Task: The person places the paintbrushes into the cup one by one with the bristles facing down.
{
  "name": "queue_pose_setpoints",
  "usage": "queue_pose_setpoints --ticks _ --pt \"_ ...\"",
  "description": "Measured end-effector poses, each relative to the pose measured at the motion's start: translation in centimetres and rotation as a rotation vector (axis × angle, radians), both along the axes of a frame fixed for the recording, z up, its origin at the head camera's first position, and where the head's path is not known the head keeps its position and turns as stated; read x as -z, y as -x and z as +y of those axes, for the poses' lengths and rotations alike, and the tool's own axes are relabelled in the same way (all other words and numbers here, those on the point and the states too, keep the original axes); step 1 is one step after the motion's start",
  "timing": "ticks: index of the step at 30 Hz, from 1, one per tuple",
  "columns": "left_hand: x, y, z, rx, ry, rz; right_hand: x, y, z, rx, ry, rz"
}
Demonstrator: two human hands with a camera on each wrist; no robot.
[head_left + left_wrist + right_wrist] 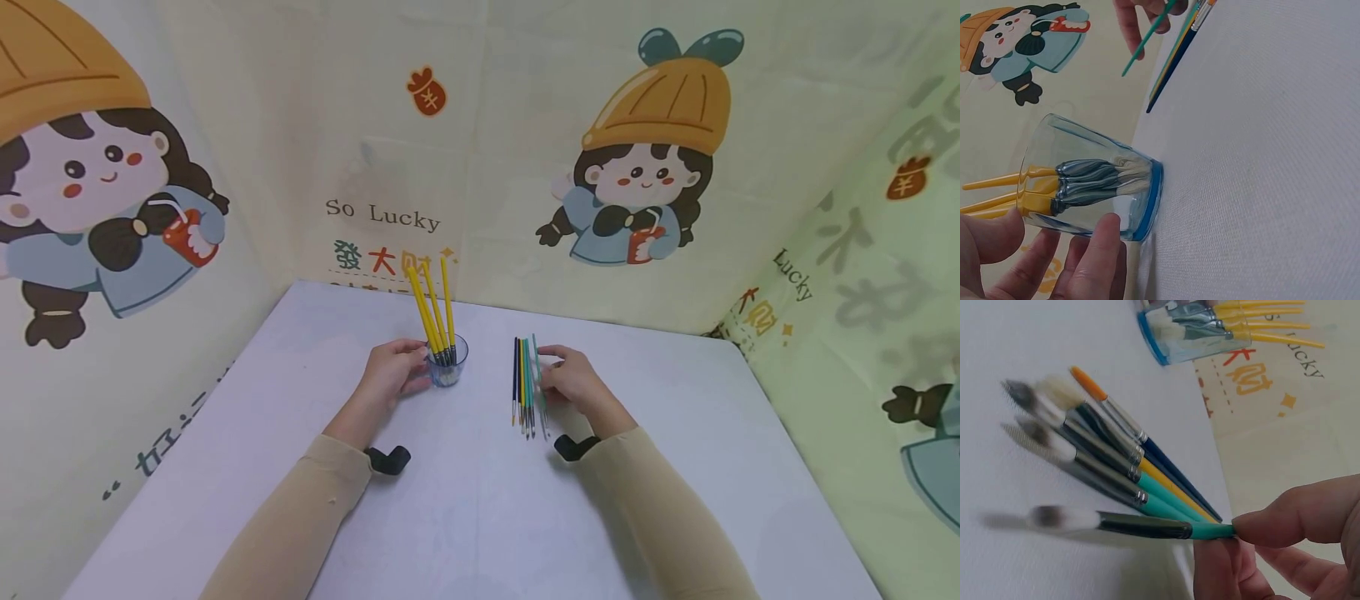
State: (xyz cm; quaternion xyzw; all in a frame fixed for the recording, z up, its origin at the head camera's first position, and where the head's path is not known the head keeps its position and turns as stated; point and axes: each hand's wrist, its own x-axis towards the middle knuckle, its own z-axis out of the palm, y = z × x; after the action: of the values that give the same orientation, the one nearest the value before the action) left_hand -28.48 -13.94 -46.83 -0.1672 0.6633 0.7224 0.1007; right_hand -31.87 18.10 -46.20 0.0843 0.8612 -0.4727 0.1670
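A clear glass cup (pixel 447 377) with a blue base stands on the table, holding several yellow-handled paintbrushes (pixel 438 321), bristles down. My left hand (pixel 392 371) holds the cup from its left side, the thumb near the rim and the fingers along the wall. To the right, my right hand (pixel 573 377) pinches a green paintbrush (pixel 1210 530) by its handle between thumb and fingers; its pale, dark-centred bristles point toward me. Just left of that hand lie more brushes side by side: a dark blue one (pixel 1175 473) with orange bristles, a yellow one (pixel 522 375) and green ones (pixel 1166 495).
The white table (pixel 465 517) runs back to a cream cloth wall (pixel 510 167) printed with cartoon figures and lettering. Black wrist-worn pieces (pixel 388 461) show at both sleeve cuffs. A span of tabletop lies between the cup and the loose brushes.
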Motion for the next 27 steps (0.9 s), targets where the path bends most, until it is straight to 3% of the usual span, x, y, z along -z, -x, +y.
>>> queue_pose_setpoints --ticks 13,27 --pt "0.1 0.0 0.0 -0.008 0.001 0.005 -0.8 0.0 -1.4 0.087 0.259 0.123" --pt "0.1 0.1 0.0 -0.01 0.001 -0.005 -1.4 -0.1 -4.1 0.107 0.416 0.35"
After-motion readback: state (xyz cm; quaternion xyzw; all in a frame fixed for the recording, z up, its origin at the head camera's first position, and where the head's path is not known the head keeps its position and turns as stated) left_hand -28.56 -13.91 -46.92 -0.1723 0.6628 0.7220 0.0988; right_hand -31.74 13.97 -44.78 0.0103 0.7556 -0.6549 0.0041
